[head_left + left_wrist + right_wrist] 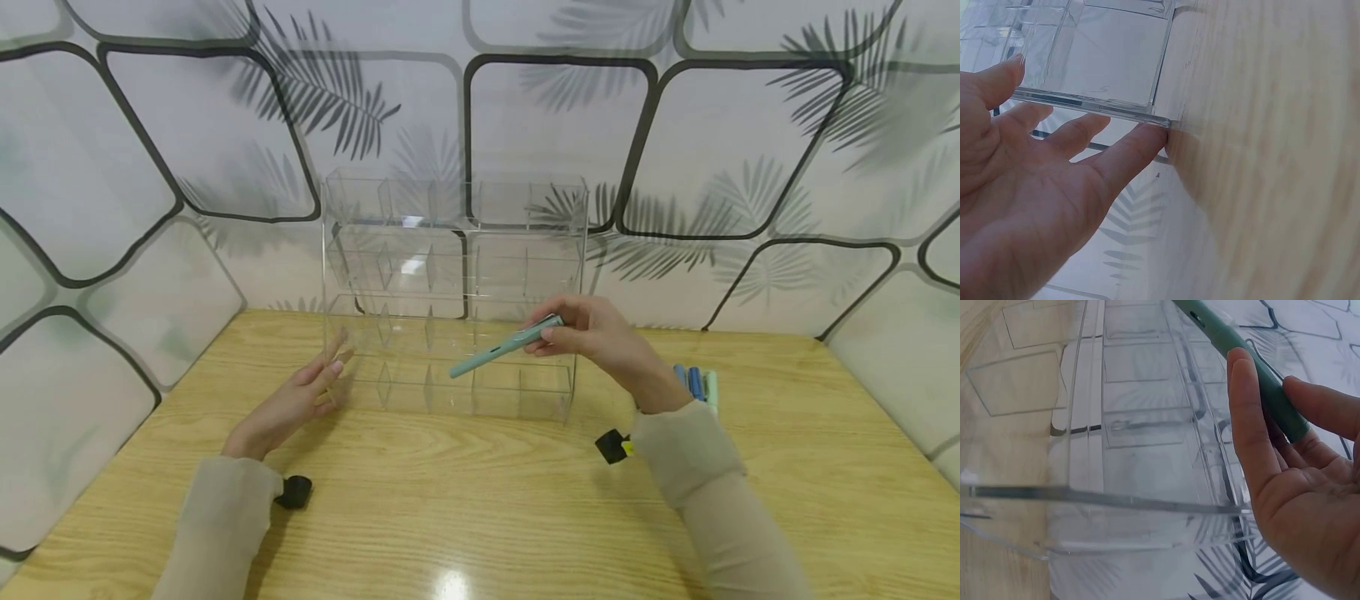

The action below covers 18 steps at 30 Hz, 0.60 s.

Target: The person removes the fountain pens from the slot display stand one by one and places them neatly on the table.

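Observation:
My right hand (600,337) pinches a teal pen with a metal clip (504,347) between thumb and fingers. The pen slants in front of the lower tiers of a clear acrylic display rack (453,398), its far end pointing down and left. Bare dividers split the rack's tiers into compartments. In the right wrist view the pen (1266,381) lies along the fingers, clip side toward the thumb. At the rack's left side is my left hand (296,400), its fingers extended. The left wrist view has those fingers (1129,156) against the side panel's edge, thumb on the other side.
Several blue and pale green pens (696,383) lie on the wooden table (420,517) behind the right sleeve. Black wrist pieces (294,492) show at both cuffs. A patterned backdrop (555,142) rises right behind the rack.

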{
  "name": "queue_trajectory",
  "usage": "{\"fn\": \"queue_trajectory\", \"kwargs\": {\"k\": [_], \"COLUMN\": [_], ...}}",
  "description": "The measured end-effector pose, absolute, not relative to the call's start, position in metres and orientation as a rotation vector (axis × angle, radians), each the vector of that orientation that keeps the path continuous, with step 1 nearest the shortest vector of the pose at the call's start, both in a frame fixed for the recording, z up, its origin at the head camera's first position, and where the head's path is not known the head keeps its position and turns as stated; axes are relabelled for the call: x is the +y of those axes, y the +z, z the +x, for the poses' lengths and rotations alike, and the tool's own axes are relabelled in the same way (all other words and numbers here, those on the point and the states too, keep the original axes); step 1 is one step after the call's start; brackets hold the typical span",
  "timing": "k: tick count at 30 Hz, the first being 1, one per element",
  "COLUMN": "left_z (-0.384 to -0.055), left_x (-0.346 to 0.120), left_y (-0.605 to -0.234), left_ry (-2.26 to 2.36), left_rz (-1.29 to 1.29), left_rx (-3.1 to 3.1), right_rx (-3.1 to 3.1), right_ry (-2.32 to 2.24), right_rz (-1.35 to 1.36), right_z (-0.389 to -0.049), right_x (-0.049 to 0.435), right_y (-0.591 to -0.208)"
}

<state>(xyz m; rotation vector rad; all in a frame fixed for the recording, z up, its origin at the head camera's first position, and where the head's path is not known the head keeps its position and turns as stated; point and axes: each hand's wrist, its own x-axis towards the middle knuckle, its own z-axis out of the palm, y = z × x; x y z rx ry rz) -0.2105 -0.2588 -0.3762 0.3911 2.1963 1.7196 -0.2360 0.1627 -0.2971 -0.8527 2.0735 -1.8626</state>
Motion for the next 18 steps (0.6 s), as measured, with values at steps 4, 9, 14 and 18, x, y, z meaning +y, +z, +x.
{"fn": "queue_trajectory", "kwargs": {"k": [4,9,14,18], "left_z": [-0.210,-0.210,-0.210,-0.210], "left_x": [-0.258,-0.257,-0.257,-0.257], "left_y": [-0.376,-0.375,-0.375,-0.375], "left_ry": [1.727,1.727,1.728,1.722], "left_rz": [0.389,0.376,0.388,0.398], "left_rx": [2.193,2.193,2.195,2.198], "right_rx": [2.107,2.144,2.186,2.232], "right_ry": [-1.872,-1.891,-1.896,-1.884], "right_rz": [-0.800,-0.779,-0.805,-0.775], "right_z": [-0.234,-0.231,-0.232,-0.232], "right_x": [0.172,0.183,0.195,0.205], "right_y": [-0.296,-0.293,-0.291,-0.289]}}
